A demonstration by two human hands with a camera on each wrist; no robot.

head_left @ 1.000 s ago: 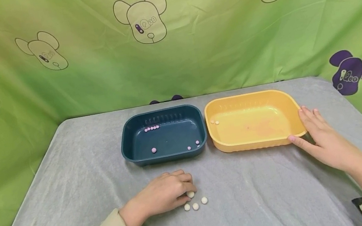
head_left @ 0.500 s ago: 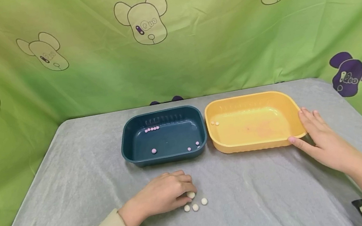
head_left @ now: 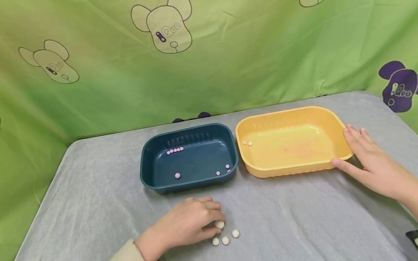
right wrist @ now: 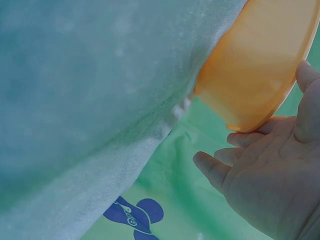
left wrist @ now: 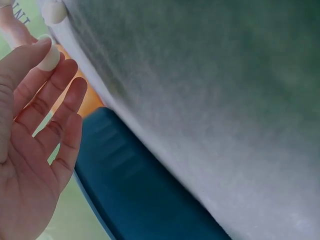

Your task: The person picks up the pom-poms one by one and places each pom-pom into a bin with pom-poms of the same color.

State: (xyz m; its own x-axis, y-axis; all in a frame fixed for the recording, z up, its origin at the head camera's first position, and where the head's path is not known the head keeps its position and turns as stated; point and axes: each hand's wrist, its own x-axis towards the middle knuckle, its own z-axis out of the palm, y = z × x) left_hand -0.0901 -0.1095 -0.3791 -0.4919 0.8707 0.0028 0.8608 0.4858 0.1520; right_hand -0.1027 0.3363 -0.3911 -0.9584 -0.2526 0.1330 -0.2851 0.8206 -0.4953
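Note:
My left hand (head_left: 184, 223) pinches a small white ball (left wrist: 49, 57) between thumb and index finger, low over the grey cloth. In the left wrist view its other fingers are loosely extended. Three more white balls (head_left: 225, 240) lie beside the fingertips on the near side. My right hand (head_left: 379, 167) rests at the near right corner of a yellow plastic bin (head_left: 297, 168). Its thumb touches the front rim, and the fairly straight fingers lie along the outside of the right wall, as the right wrist view also shows.
A dark blue bin (head_left: 192, 183) stands just left of the yellow one, holding several pink beads, including a short row (head_left: 175, 150) at its back. Two small pale beads (head_left: 250, 144) sit at the yellow bin's left end. Behind the cloth-covered table (head_left: 93, 203) hangs a green printed curtain (head_left: 113, 95).

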